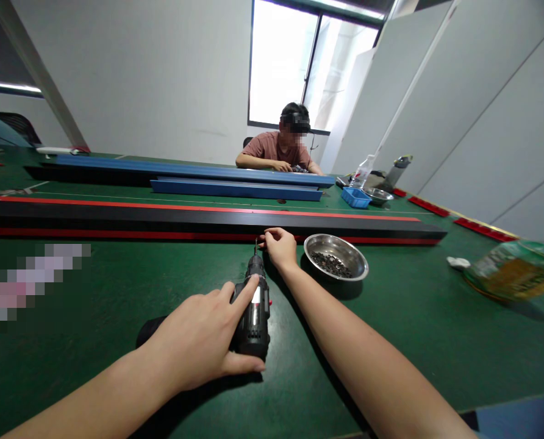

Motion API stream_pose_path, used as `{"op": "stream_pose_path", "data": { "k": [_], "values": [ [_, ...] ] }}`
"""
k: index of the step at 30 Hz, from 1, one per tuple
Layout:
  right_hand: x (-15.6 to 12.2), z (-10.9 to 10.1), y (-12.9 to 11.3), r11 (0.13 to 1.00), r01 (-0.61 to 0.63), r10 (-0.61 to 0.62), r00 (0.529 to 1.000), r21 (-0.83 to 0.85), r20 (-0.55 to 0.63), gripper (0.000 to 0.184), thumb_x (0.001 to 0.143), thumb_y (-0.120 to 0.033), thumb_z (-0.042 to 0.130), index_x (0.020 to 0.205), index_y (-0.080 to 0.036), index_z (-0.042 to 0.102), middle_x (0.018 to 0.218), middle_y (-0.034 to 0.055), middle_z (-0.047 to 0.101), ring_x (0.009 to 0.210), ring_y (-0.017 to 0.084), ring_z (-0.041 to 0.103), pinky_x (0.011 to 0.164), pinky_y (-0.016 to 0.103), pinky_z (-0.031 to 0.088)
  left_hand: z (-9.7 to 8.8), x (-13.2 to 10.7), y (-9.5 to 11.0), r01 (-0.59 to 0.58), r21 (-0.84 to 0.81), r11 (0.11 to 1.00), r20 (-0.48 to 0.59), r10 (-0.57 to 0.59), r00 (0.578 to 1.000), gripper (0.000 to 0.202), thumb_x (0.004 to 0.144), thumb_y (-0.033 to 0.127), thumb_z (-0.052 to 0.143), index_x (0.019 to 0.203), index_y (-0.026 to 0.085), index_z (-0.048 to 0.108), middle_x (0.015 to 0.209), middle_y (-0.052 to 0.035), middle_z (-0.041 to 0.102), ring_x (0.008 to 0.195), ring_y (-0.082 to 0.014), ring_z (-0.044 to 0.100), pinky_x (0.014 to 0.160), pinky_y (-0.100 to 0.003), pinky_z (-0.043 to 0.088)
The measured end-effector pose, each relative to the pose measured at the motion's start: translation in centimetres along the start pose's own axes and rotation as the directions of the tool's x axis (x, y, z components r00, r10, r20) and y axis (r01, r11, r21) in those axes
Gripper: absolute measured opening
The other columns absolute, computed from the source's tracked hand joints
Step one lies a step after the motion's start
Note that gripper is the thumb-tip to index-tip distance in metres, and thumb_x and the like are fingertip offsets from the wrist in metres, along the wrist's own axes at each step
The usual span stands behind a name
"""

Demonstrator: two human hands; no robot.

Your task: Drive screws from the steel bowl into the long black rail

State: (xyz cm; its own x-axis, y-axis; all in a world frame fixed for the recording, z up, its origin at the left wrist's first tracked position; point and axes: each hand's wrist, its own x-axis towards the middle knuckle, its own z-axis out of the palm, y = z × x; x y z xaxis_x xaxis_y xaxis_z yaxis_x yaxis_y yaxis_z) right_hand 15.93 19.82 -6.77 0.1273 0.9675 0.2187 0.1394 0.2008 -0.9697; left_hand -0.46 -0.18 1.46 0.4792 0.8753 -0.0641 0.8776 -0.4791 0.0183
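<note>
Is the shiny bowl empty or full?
Neither: the shiny bowl near the right hand is partly filled. Small dark bits cover its bottom, with bare wall showing above.

Bowl right of drill, rail behind both.

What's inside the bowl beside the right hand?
Many dark pieces, too small to identify, lie in the bowl. Bare metal wall shows beyond them; the bottom beneath them is covered.
</note>
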Motion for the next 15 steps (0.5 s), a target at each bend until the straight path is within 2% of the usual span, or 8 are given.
{"op": "stream_pose_path", "data": {
  "k": [10,15],
  "values": [
    [-0.25,0.04,-0.23,0.997,0.031,-0.026,0.996,-0.066,0.087,0.019,0.085,-0.019,0.060,0.099,-0.017,0.073,0.090,0.0077,0.078,0.071,0.017,0.075,0.068,0.027,0.060,0.12,-0.05,-0.04,0.015,-0.001,1.000,0.003,-0.015,1.000,0.113,0.077,0.081,0.056,0.163,0.026,0.009,0.122,-0.0164,0.062,0.092,-0.0345,0.070,0.081,-0.045,0.057],
    [-0.16,-0.11,-0.13,0.979,0.092,-0.075,0.992,-0.181,0.098,0.018,0.089,-0.027,0.059,0.094,-0.020,0.074,0.090,0.0051,0.077,0.074,0.017,0.073,0.072,0.027,0.057,0.05,-0.06,0.02,0.005,-0.008,1.000,-0.002,-0.005,1.000,0.113,0.077,0.080,0.057,0.163,0.025,0.011,0.120,-0.0158,0.062,0.091,-0.0352,0.070,0.080,-0.047,0.057]
  ]
}}
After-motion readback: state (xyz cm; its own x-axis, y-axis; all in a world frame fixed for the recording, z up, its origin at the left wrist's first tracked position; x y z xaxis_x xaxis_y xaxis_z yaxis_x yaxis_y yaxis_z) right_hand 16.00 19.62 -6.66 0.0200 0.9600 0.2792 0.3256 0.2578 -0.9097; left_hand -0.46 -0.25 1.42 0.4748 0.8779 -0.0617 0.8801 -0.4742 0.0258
